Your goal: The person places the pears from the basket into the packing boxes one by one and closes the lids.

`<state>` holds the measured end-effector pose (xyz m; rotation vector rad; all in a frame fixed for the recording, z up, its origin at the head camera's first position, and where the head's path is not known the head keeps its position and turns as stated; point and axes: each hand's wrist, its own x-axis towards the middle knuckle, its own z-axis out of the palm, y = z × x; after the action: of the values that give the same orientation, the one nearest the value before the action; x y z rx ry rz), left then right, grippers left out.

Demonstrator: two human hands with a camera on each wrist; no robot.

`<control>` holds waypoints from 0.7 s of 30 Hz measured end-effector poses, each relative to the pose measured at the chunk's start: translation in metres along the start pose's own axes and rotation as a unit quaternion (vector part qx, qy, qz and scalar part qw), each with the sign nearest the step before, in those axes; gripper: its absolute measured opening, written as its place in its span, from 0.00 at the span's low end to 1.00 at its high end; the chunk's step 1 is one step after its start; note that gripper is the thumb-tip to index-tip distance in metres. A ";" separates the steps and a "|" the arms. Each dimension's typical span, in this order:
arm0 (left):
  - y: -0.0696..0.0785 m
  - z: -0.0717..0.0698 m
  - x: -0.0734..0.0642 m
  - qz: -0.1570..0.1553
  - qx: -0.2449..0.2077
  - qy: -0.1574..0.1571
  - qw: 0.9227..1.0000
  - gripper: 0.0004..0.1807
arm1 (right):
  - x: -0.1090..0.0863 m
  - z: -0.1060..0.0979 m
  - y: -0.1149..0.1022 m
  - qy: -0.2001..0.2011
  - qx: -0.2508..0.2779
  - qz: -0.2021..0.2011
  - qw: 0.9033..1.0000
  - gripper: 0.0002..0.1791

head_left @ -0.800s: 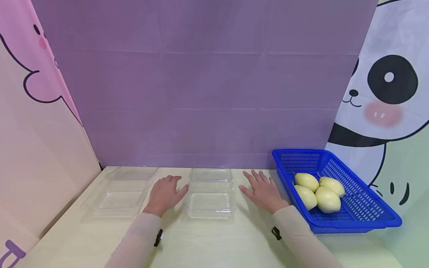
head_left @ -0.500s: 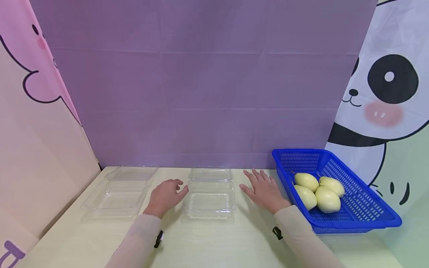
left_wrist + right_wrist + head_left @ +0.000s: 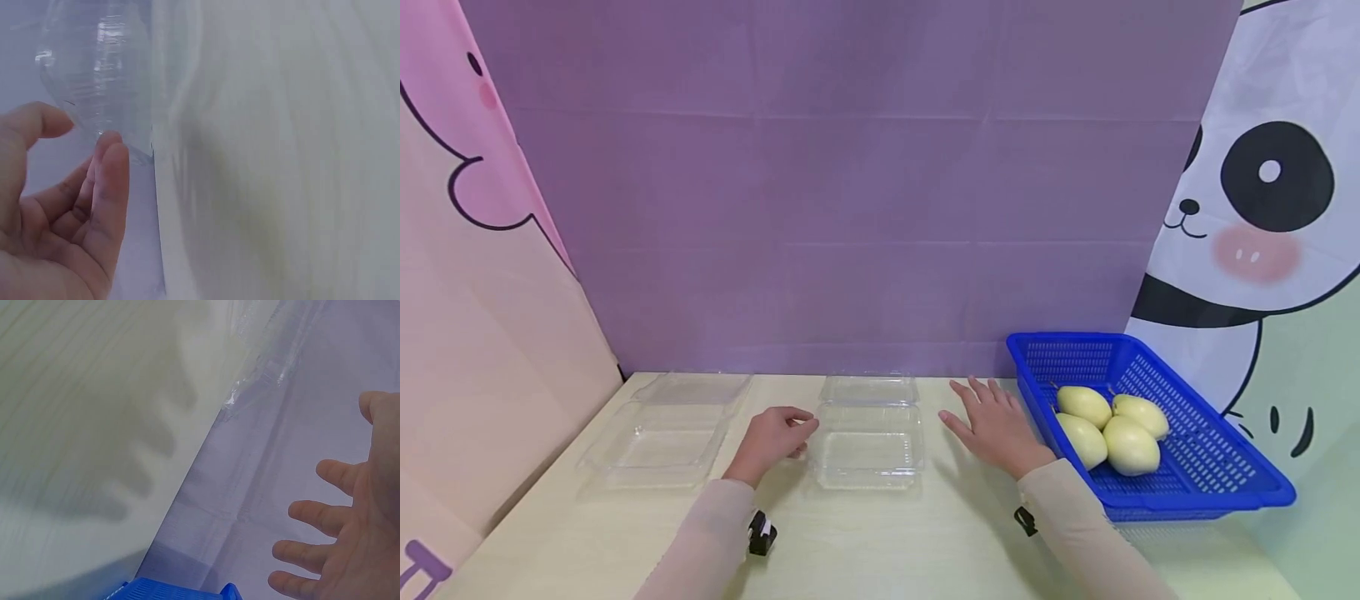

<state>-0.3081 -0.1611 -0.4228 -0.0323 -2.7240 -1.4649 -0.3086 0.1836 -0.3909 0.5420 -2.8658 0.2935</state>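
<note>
One loosely curled left hand (image 3: 771, 446) and one spread right hand (image 3: 996, 429) flank, in the head view, a clear container (image 3: 868, 454) at 6 o'clock. Left wrist: fingertips (image 3: 115, 164) apart, contact unclear. Right wrist: nothing held. Apparently a reach; the next move calls for closing inward.

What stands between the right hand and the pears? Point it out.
The left wall of the blue plastic basket stands between the right hand and the pears. From above, nothing visible covers the fruit: the basket has no lid on.
</note>
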 end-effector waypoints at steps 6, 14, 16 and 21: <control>-0.002 0.000 0.000 -0.035 -0.078 -0.014 0.996 0.19 | -0.002 -0.001 0.000 0.019 -0.002 -0.014 1.000 0.35; -0.002 0.000 -0.002 -0.061 -0.123 -0.022 0.990 0.17 | -0.009 -0.013 -0.003 0.047 -0.005 -0.038 0.998 0.32; -0.002 0.000 -0.002 -0.061 -0.130 -0.023 0.989 0.17 | -0.010 -0.017 -0.004 0.050 -0.007 -0.039 0.998 0.31; -0.003 0.001 -0.001 -0.062 -0.139 -0.026 0.988 0.17 | -0.015 -0.027 -0.007 0.055 -0.014 -0.043 0.997 0.30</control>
<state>-0.3072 -0.1617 -0.4259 0.0927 -2.5788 -1.8933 -0.2883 0.1887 -0.3674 0.6219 -2.7274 0.2599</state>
